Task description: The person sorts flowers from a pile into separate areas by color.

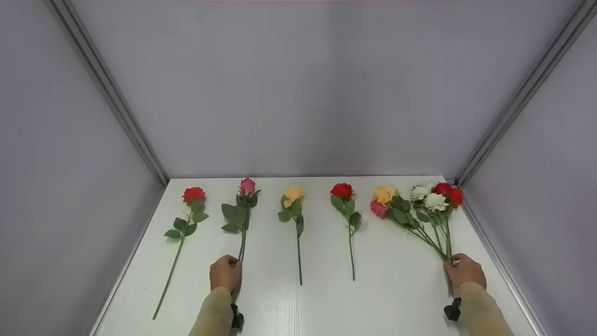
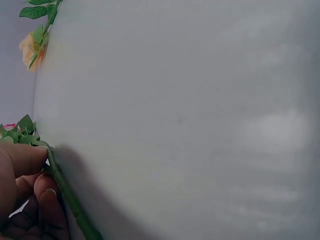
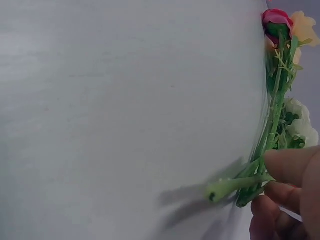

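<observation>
My left hand [image 1: 225,273] pinches the lower stem of a pink rose [image 1: 247,185], which lies with its bloom toward the back wall. In the left wrist view, thumb and fingers close about the green stem [image 2: 70,195]. At the right side of the table, my right hand [image 1: 465,270] grips the gathered stems of a bunch of flowers [image 1: 438,219]. Its blooms are yellow, pink, white and red and fan out away from the hand. The right wrist view shows cut stem ends [image 3: 222,189] poking out beside the fingertips.
Between the hands lie a yellow rose [image 1: 294,193] and a red rose [image 1: 343,190], stems toward me. Another red rose [image 1: 193,194] lies slanted at the far left. Grey walls enclose the white table [image 1: 326,308] at the back and sides.
</observation>
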The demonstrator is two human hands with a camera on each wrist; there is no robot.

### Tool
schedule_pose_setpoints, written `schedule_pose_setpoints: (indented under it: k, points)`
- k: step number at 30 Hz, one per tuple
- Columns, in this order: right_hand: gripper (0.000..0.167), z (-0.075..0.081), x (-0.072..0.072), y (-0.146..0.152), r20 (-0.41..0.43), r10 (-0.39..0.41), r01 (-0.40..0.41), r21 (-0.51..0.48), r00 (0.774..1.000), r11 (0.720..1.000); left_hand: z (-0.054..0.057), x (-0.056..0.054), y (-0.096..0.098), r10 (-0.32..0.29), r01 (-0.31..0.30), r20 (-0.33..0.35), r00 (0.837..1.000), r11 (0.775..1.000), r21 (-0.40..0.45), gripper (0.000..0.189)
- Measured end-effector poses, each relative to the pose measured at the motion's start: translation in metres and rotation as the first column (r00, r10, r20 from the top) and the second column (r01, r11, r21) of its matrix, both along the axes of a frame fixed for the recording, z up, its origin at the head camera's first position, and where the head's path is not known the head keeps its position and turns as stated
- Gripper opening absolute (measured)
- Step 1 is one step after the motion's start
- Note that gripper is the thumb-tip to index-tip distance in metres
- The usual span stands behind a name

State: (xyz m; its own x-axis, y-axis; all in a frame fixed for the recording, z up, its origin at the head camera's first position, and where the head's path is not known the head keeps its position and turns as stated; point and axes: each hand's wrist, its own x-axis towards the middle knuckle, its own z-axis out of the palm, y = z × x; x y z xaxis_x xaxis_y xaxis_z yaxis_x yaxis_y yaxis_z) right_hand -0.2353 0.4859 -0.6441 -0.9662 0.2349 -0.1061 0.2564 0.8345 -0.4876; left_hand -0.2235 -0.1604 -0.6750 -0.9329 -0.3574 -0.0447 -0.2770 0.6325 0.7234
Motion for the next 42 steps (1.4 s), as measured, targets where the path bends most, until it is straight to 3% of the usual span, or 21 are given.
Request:
schedule_pose_setpoints:
  k: [7, 19, 37, 42]
  points:
    - [0.035, -0.001, -0.002, 0.003, 0.022, -0.047, 0.047, -0.004, 0.999, 0.999, -0.002, 0.001, 0.001, 0.007, -0.007, -0.015, 1.0, 1.0, 0.005, 0.01]
    - [0.033, -0.003, -0.003, 0.007, 0.02, -0.031, 0.031, 0.01, 0.999, 0.999, -0.007, -0.002, -0.002, -0.007, 0.007, -0.036, 0.999, 1.0, 0.009, 0.011]
    - [0.03, 0.011, 0.002, -0.003, -0.135, -0.059, 0.061, 0.013, 0.989, 0.998, -0.005, -0.002, -0.001, 0.006, -0.006, -0.023, 1.0, 1.0, 0.005, 0.012]
    - [0.025, 0.017, 0.002, -0.007, -0.217, -0.052, 0.056, 0.01, 0.975, 0.998, -0.006, -0.002, -0.002, 0.021, -0.021, -0.017, 1.0, 1.0, 0.012, 0.014]
